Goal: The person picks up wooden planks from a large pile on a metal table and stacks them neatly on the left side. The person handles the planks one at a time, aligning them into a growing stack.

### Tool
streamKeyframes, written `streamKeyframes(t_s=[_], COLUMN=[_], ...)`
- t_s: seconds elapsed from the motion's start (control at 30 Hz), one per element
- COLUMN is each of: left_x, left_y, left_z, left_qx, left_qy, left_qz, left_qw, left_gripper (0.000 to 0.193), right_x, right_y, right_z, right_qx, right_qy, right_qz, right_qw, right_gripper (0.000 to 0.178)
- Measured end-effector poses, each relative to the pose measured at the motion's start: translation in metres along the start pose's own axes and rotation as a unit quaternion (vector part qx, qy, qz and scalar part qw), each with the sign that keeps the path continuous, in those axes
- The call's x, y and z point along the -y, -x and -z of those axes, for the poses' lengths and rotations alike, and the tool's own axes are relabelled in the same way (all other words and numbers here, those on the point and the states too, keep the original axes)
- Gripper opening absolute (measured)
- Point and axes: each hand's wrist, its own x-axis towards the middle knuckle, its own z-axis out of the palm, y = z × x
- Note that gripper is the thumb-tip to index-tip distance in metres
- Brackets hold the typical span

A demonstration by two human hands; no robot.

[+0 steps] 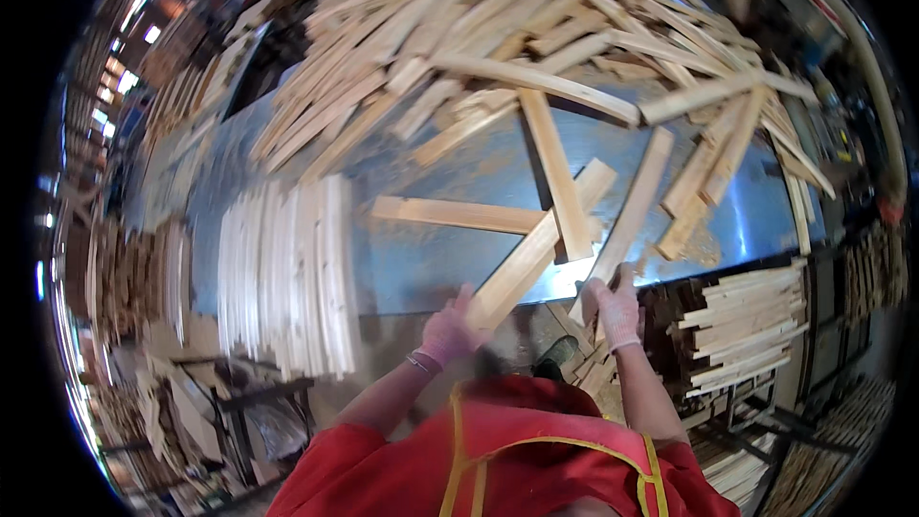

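Observation:
My left hand [450, 330], in a pale pinkish glove, is closed on the near end of a wooden board [517, 273]. A lengthwise line on it may be a second board; I cannot tell. My right hand [617, 308], gloved alike, grips the lower end of another wooden board [639, 196], which slants up and away to the right. Between them an upright-lying loose board [557, 172] crosses the far part of the left one. Another loose board [459, 213] lies crosswise on the metal table [402, 273], its right end by the held board.
A large jumbled heap of boards [498, 24] covers the table's far side. Pale boards [287, 273] lie in a neat row at the table's left front. A stack of boards [747, 325] stands at right, and a metal frame [251, 407] at lower left. Sawdust [699, 247] lies near the right edge.

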Motion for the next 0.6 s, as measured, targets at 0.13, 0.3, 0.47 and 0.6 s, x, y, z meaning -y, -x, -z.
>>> streamKeyframes(t_s=[0.13, 0.3, 0.47, 0.6], left_x=[0.079, 0.166, 0.205, 0.19], left_y=[0.046, 0.121, 0.174, 0.159], left_z=[0.005, 0.041, 0.049, 0.047], left_qx=[0.031, 0.268, 0.19, 0.052], left_qy=[0.306, 0.681, 0.8, 0.71], left_qz=[-0.152, 0.065, 0.072, 0.036], left_qw=[0.939, 0.679, 0.564, 0.702], left_gripper=[0.085, 0.047, 0.044, 0.044], right_x=[0.03, 0.077, 0.106, 0.13], right_y=[-0.017, 0.016, 0.026, -0.01], right_z=[-0.07, -0.121, -0.131, -0.115], right_qx=[0.141, 0.0, -0.056, 0.109], right_qy=[-0.335, 0.167, 0.368, 0.402], right_qz=[-0.081, 0.074, 0.121, 0.053], right_qw=[0.928, 0.983, 0.92, 0.908], right_gripper=[0.062, 0.067, 0.068, 0.064])
